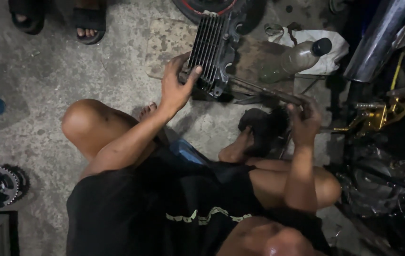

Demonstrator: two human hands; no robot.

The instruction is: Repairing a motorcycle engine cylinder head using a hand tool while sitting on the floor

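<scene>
While the finned engine cylinder (213,50) stands on edge on a wooden board (254,54) at 12 o'clock of the squatting person, the left hand (176,85) clamps its lower fins, thumb across them, apparently to steady it. The right hand (304,121), at 3 o'clock, has its grip closed around a long metal tool (264,92) whose tip reaches the cylinder base, held low as if for leverage. A plastic bottle (302,56) lies at 1 o'clock; a sprocket (3,182) rests on the concrete floor (70,71) at 9 o'clock.
</scene>
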